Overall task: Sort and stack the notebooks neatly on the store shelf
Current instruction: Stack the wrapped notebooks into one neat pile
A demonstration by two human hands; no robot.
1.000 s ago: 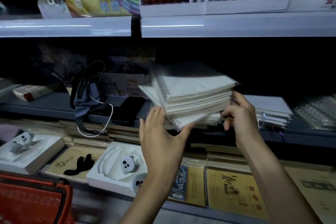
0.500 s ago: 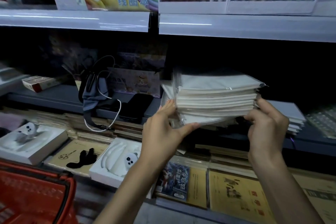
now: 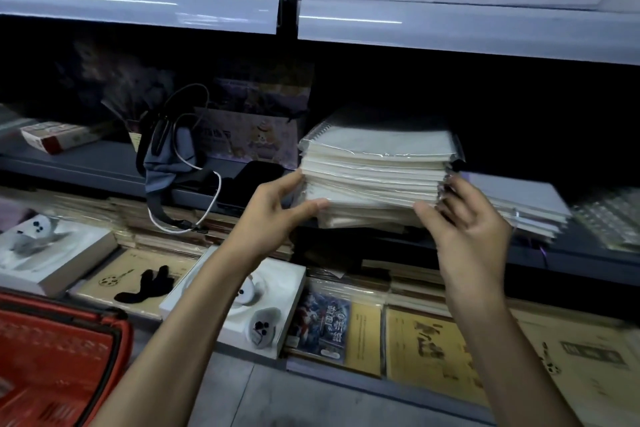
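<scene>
A stack of white spiral notebooks [image 3: 377, 166] in clear plastic wrap sits level on the dark middle shelf [image 3: 104, 163]. My left hand [image 3: 273, 218] holds the stack's lower left corner, fingers along the left side and thumb across the front edge. Against the stack's right edge is my right hand [image 3: 467, 222], blurred, its fingers spread and loose and its thumb at the front. Just to the right, partly behind my right hand, lies a lower stack of similar white notebooks [image 3: 526, 201].
A grey pouch with a white cable [image 3: 169, 163] hangs over the shelf edge to the left, beside a black item [image 3: 252, 180]. Below lie white boxes [image 3: 52, 253] and brown notebooks [image 3: 426, 347]. A red basket [image 3: 52, 357] is at lower left. The upper shelf [image 3: 450, 31] overhangs.
The notebook stack went from tilted in the air to level and farther back on the shelf. My right hand loosened from gripping its right edge to spread fingers.
</scene>
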